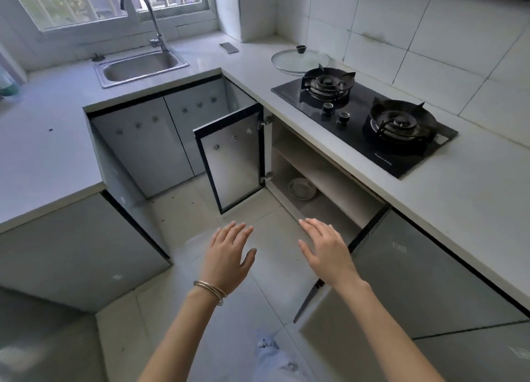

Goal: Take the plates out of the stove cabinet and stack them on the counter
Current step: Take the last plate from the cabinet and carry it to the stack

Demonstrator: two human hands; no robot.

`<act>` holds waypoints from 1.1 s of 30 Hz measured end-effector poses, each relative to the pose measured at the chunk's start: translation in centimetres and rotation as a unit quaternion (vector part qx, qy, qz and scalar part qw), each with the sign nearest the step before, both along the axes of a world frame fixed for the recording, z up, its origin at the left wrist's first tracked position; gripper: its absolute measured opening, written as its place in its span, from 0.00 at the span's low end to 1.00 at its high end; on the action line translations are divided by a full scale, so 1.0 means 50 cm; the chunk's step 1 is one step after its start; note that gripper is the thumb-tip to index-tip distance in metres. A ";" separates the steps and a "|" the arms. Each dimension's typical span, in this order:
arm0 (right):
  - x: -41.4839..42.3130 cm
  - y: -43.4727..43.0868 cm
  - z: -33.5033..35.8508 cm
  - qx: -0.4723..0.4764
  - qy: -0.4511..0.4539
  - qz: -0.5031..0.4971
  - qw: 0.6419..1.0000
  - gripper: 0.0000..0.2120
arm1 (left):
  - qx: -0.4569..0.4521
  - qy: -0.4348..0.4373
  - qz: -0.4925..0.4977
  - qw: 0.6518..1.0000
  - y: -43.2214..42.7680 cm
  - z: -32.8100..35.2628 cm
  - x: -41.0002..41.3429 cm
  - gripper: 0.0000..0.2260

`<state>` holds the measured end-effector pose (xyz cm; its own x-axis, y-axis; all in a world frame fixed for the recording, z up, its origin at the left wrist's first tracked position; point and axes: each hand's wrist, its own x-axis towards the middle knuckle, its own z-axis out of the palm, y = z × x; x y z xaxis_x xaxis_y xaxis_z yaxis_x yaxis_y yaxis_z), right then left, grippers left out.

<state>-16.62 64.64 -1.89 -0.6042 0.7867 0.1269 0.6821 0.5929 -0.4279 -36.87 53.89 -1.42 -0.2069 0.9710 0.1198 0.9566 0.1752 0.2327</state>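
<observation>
The cabinet under the stove (324, 181) stands open, both doors swung out. On its bottom shelf, at the left end, lies a pale plate or small stack of plates (301, 188); I cannot tell how many. My left hand (229, 252) and my right hand (325, 248) hover over the floor in front of the cabinet, fingers straight and spread, holding nothing. A bracelet circles my left wrist. The white counter (459, 198) runs above the cabinet.
A black two-burner gas stove (364, 120) sits in the counter, a glass lid (299, 61) behind it. The left cabinet door (232, 158) juts into the floor space; the right door (415, 272) opens beside my right arm. A sink (140, 66) and a phone (228, 47) are farther back.
</observation>
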 end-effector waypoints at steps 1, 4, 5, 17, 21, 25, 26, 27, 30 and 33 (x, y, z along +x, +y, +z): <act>-0.018 0.026 -0.001 -0.005 0.003 -0.007 1.000 0.24 | 0.002 0.002 -0.002 1.000 0.028 0.006 -0.022 0.23; -0.076 0.097 -0.003 -0.014 0.000 -0.011 1.000 0.24 | 0.017 -0.001 0.001 1.000 0.107 0.017 -0.079 0.23; -0.094 0.118 -0.004 -0.014 -0.001 -0.010 1.000 0.24 | 0.019 -0.003 0.002 1.000 0.128 0.016 -0.096 0.23; -0.264 0.264 -0.020 -0.019 -0.017 -0.062 0.998 0.27 | 0.012 -0.014 -0.075 0.997 0.350 -0.019 -0.280 0.23; -0.347 0.298 -0.033 -0.028 -0.019 -0.108 0.994 0.24 | 0.005 -0.015 -0.124 0.992 0.419 -0.040 -0.367 0.22; -0.432 0.329 -0.024 -0.039 -0.004 -0.161 0.986 0.23 | -0.005 -0.002 -0.180 0.984 0.504 -0.039 -0.468 0.23; -0.451 0.335 -0.021 -0.038 -0.002 -0.180 0.983 0.23 | -0.007 0.001 -0.196 0.981 0.527 -0.036 -0.490 0.23; -0.468 0.342 -0.018 -0.037 -0.002 -0.200 0.979 0.23 | -0.007 0.003 -0.212 0.977 0.549 -0.032 -0.509 0.23; -0.513 0.362 -0.011 -0.040 -0.005 -0.248 0.968 0.26 | 0.001 0.014 -0.266 0.964 0.612 -0.028 -0.555 0.23; -0.543 0.389 -0.012 -0.038 -0.013 -0.271 0.962 0.27 | -0.004 0.018 -0.301 0.954 0.672 -0.037 -0.584 0.23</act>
